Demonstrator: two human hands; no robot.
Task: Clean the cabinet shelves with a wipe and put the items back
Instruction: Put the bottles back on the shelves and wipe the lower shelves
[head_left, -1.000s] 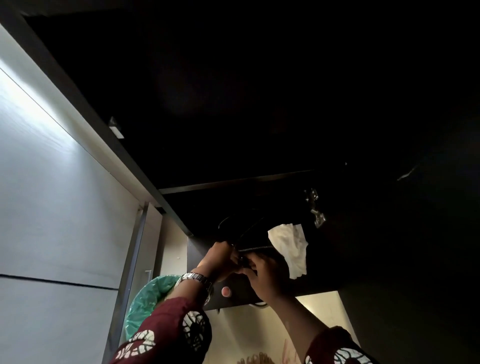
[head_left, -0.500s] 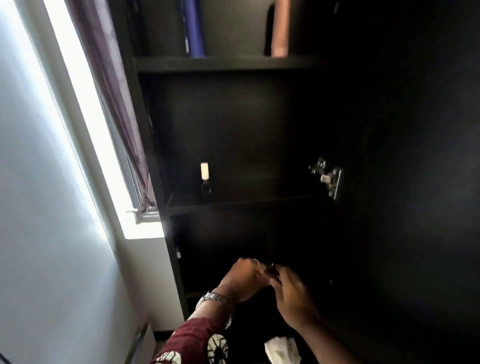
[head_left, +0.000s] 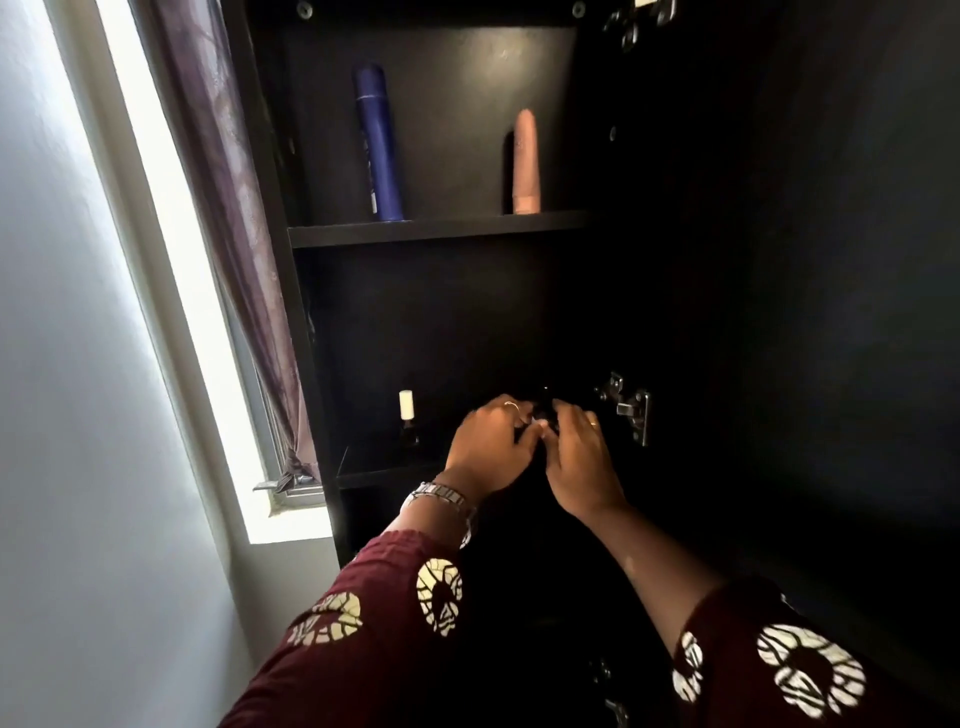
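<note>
Already the blue can (head_left: 377, 143) and pink tube (head_left: 525, 163) stand on the far top shelf (head_left: 436, 228); a small bottle (head_left: 408, 423) waits left. Both hands, left hand (head_left: 491, 447) and right hand (head_left: 576, 462), pinch one small dark thing together; more seems left to do, and no wipe shows.

Middle shelf (head_left: 384, 475): left hand (head_left: 488, 447) and right hand (head_left: 576, 457) fill centre; small white-capped bottle (head_left: 408, 423) stands left, gap between open; door hinge (head_left: 631, 408) juts at right; upper shelf (head_left: 441, 228): blue can (head_left: 376, 145), pink tube (head_left: 526, 163) well apart, room between.
</note>
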